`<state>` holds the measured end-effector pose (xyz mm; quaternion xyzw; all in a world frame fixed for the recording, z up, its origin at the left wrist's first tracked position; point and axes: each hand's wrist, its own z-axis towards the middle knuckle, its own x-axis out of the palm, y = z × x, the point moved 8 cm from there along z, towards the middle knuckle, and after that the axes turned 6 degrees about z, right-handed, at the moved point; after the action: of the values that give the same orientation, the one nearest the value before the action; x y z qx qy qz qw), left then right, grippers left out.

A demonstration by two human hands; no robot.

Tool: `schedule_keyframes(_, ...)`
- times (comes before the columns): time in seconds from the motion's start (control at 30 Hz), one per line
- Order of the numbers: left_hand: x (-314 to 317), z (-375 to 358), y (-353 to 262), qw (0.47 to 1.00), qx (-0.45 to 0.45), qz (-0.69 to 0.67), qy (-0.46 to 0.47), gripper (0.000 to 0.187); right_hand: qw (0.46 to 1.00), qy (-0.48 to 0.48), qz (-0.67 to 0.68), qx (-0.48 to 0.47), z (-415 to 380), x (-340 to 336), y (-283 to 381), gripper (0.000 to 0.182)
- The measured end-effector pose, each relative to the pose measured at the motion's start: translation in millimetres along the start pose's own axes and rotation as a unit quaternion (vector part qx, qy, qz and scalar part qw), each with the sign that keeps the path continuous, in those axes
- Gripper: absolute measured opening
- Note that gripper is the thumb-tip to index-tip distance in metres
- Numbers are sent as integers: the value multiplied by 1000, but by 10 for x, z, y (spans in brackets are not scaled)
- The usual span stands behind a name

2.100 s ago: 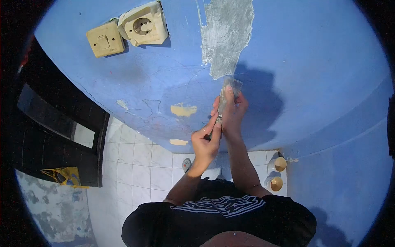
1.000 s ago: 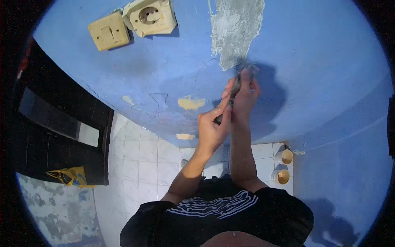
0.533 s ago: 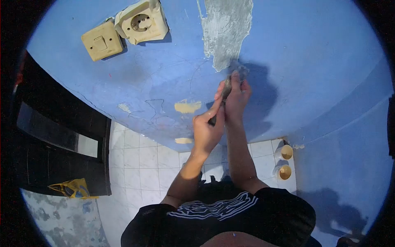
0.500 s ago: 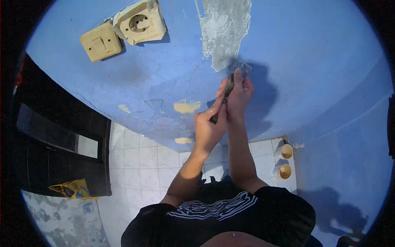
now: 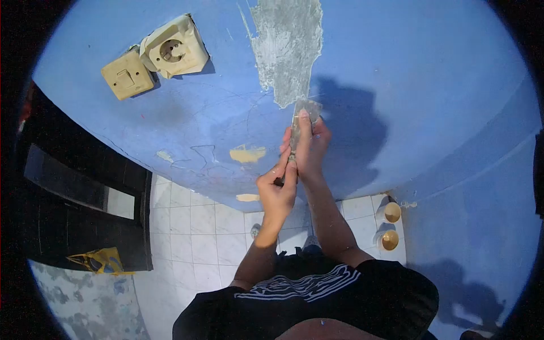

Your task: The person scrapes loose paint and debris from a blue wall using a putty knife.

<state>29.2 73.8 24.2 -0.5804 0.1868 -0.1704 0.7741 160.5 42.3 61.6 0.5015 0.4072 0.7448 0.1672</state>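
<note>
Both of my hands hold a putty knife against the blue wall. My left hand is closed round the handle at the lower end. Higher up, my right hand grips the blade section, its thumb pressed flat along the metal and its fingers tucked behind. The blade tip sits right at the lower edge of a bare grey patch, where the blue paint is gone. A dark shadow of the hands falls on the wall to the right.
A loose socket and a light switch hang on the wall at upper left. Two cups stand on the white tiled floor by the right corner. A dark door with a yellow bag is at left.
My hands and the putty knife have shifted slightly down and left in view, as have the wall patch and socket. The blade now shows more of its flat face.
</note>
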Motion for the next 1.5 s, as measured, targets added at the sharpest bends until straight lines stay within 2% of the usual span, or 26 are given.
schedule_keyframes(0.2, 68, -21, -31, 999, 35, -11, -6, 32, 999, 18, -39, -3, 14, -8, 32, 37)
schedule_keyframes(0.3, 34, 26, -109, 998, 60, 33, 17, 32, 999, 16, -51, -5, 2, 11, 32, 34)
schedule_keyframes(0.37, 65, 86, -138, 997, 23, -62, 44, 32, 998, 15, -55, -18, -19, 15, 60, 31)
schedule_keyframes(0.47, 68, 6, 13, 994, 36, -94, 43, 32, 1000, 4, -30, -3, -26, -16, 37, 28)
schedule_keyframes(0.7, 127, -60, 162, 995, 19, -81, 48, 32, 997, -14, -73, 16, -61, -99, -18, 28)
schedule_keyframes(0.8, 107, -66, 134, 996, 64, -70, 6, 32, 998, 12, -69, 4, -56, -44, -35, 29)
schedule_keyframes(0.87, 93, -37, -1, 992, 127, 0, -24, 32, 997, 33, -64, 1, -4, 14, 10, 29)
schedule_keyframes(0.97, 166, -36, 40, 995, 76, -58, -22, 34, 996, 37, -76, 9, 54, -5, 50, 30)
schedule_keyframes(1.1, 199, -92, 39, 996, 79, -8, -45, 33, 995, 51, -81, 14, 48, -82, 34, 29)
schedule_keyframes(1.17, 254, -90, 48, 997, 26, -61, -39, 33, 994, 67, -88, 25, 91, -47, 96, 29)
schedule_keyframes(1.23, 297, -104, 16, 996, 20, -63, -56, 32, 991, 94, -89, -19, 131, 41, 258, 31)
schedule_keyframes(1.37, 357, -220, 51, 995, 4, -64, -74, 33, 990, 105, -87, 19, 113, -90, 109, 32)
schedule_keyframes(1.43, 371, -214, 5, 994, -4, -77, -81, 33, 985, 85, -148, 28, 119, -94, 150, 32)
schedule_keyframes(1.5, 379, -236, -65, 993, -16, -89, -79, 33, 987, 91, -126, 34, 128, -36, 233, 32)
